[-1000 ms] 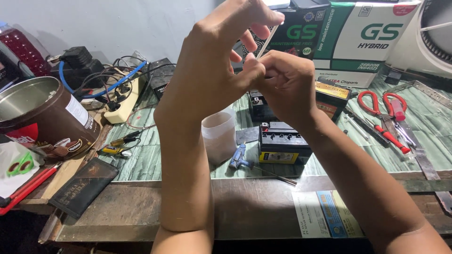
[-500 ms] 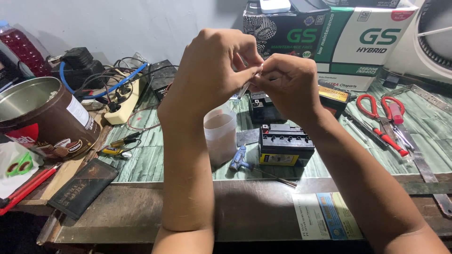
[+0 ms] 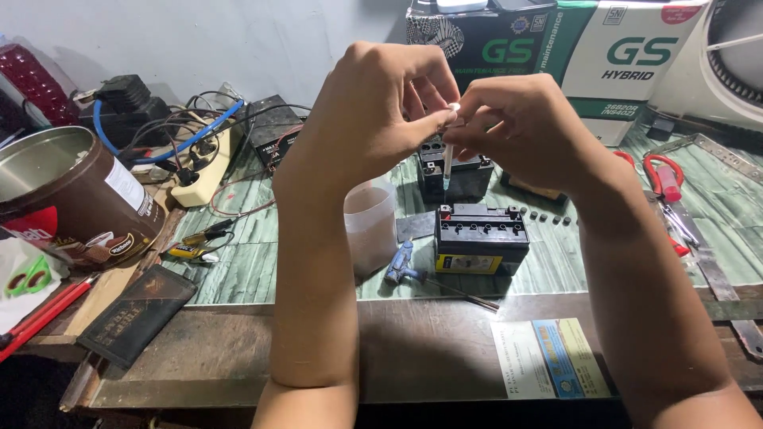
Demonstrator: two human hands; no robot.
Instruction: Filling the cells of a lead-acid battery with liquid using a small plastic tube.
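- My left hand [image 3: 381, 119] and right hand [image 3: 517, 127] met in the air above the middle of the bench [image 3: 238, 357], fingertips pinched together on a thin white tube [image 3: 447, 163].
- The tube hung down from the pinch, its tip pointing toward the far battery [image 3: 453, 171] and not touching it.
- Both hands were closed narrow on the tube's top end; what sat at that top I could not tell, as my fingers hid it.
- The tube looked light, thin and a bit bendy, likely slippery plastic, so I judged a fingertip grip near the top safest, with no hard squeeze.
- A second battery [image 3: 481, 238] stood nearer the front edge, with small caps [image 3: 544, 214] in a row just beside it on the right.
- A clear cup [image 3: 369, 226] stood to its left; a blue screwdriver [image 3: 401, 266] lay between them.
- Red scissors [image 3: 664, 179] lay toward the right edge, a brown tin [image 3: 71, 206] near the left edge.
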